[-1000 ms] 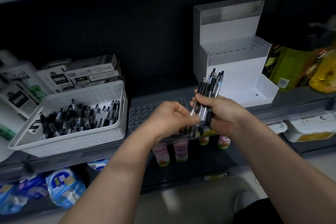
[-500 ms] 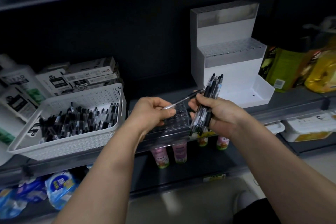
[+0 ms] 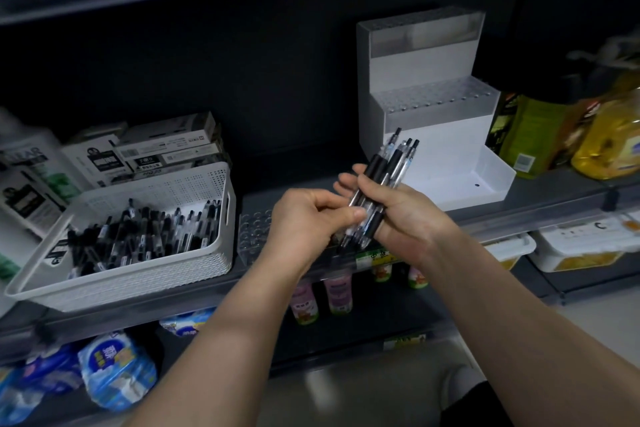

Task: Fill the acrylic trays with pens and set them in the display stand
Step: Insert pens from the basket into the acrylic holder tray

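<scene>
Our right hand [image 3: 408,211] grips a pen bundle [image 3: 381,170] as ready supply; our left hand [image 3: 304,218] pinches one pen [image 3: 351,203] from it over the acrylic tray [image 3: 252,232] at the front edge of the shelf [image 3: 145,308].

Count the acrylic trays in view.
3: a top tray and a middle tray in the stand, and a third tray on the shelf, partly behind the left hand. Others may be hidden.

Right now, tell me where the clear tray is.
Head view, centre: the tray lies on the shelf just right of the basket, partly hidden behind the left hand.
</scene>
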